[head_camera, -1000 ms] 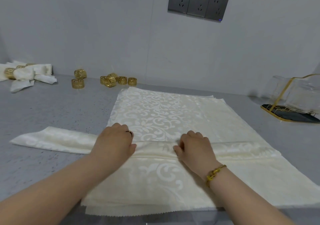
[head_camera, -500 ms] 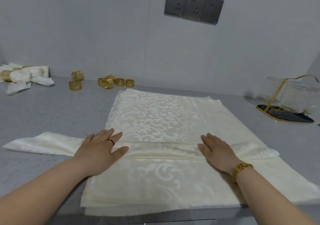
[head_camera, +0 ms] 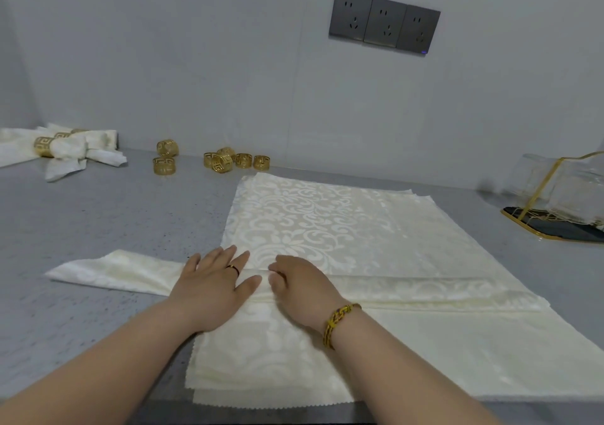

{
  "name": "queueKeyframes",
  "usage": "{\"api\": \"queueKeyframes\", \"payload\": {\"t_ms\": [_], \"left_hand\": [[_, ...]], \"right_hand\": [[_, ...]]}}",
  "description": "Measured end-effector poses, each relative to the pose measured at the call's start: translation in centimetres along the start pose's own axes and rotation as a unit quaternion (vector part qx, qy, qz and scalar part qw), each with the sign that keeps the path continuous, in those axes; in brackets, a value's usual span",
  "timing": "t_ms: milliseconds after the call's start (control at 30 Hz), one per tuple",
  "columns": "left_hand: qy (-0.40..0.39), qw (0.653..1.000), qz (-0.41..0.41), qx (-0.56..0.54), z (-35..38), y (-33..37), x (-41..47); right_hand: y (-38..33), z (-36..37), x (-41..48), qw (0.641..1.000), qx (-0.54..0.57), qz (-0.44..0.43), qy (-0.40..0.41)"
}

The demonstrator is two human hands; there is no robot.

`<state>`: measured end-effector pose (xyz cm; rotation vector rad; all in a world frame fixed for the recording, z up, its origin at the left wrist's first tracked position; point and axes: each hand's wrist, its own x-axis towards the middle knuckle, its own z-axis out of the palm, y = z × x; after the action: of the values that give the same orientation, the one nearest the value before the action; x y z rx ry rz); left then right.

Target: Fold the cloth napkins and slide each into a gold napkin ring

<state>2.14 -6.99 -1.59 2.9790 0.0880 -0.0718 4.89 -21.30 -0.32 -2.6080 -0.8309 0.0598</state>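
Home-like counter nook, grey speckled countertop point(head_camera: 98, 228), wall sockets point(head_camera: 384, 22), glasses point(head_camera: 581, 192) on gold rack point(head_camera: 552, 228)

Cream damask napkins and gold napkin rings on the grey surface point(head_camera: 98, 215).
A folded napkin strip point(head_camera: 408, 292) lies crosswise over the stack of flat napkins point(head_camera: 327, 218), with its left end reaching past the stack onto the surface. Several loose gold napkin rings point(head_camera: 164, 166), pierced with a key pattern, sit grouped near the back wall. The finished napkins point(head_camera: 70, 150), gathered in rings, lie at the far left.
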Motion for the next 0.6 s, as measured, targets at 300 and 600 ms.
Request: {"api": "queueKeyframes", "payload": {"t_ms": [300, 600], "left_hand": [[-0.020, 0.997, 0.028, -0.071, -2.5, -2.6, 1.1], [-0.147, 0.987, -0.007, -0.070, -6.5, -6.2, 1.6]], "right_hand": [[0.8, 1.4, 0.7, 0.997, -0.071, 0.018, -0.023], [0.6, 1.0, 0.3, 0.999, -0.024, 0.004, 0.033]]}}
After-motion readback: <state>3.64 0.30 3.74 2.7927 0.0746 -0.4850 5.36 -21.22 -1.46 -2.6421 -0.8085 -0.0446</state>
